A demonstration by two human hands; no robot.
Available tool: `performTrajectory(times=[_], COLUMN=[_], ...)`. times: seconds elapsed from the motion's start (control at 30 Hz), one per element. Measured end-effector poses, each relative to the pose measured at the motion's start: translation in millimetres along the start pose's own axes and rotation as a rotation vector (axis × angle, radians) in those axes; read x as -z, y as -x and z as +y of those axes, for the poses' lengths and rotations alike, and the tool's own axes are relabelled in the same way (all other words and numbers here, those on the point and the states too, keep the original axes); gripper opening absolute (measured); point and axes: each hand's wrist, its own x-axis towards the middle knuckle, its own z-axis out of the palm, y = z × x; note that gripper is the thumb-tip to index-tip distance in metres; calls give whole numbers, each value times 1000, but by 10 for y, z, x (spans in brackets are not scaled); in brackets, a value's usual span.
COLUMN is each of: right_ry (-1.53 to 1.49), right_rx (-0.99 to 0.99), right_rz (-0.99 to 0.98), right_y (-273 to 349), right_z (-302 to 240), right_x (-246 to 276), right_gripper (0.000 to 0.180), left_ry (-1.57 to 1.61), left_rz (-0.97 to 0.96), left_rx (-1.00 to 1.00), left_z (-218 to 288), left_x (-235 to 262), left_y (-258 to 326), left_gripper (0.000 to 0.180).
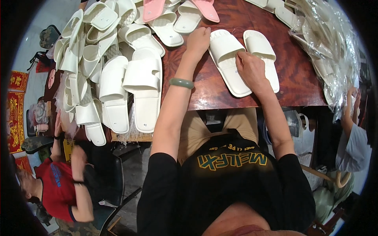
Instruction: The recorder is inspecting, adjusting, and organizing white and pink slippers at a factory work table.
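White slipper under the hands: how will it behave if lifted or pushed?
The slipper looks like moulded foam, so probably light and slightly bendy, not floppy. It lies flat on its sole on the table, so it is unlikely to tip or roll. A push from the left hand should probably slide it.

On the dark wooden surface two white slippers lie side by side. The left hand touches the nearer one's strap; the right hand seems to pinch between them. White slippers are heaped to the left.
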Motion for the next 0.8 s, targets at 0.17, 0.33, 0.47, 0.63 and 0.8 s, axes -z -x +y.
performTrajectory(times=[0.17, 0.33, 0.47, 0.63, 0.8], right_ry=[-26, -66, -36, -53, -104], right_rx=[22, 40, 5, 45, 67], right_rz=[-2, 35, 0, 39, 63], right_y=[-113, 36, 170, 88, -10], right_z=[-102, -111, -30, -114, -6], right_x=[-9, -7, 18, -31, -37], right_gripper=[9, 7, 7, 7, 7], left_ry=[-93, -230, -69, -110, 392], left_rz=[-258, -325, -309, -120, -46], left_rx=[-58, -36, 94, -199, 14], left_z=[166, 272, 315, -94, -46], left_x=[13, -237, -446, -468, -231], left_y=[-335, -422, -363, -451, -277], left_gripper=[49, 50, 27, 27, 18])
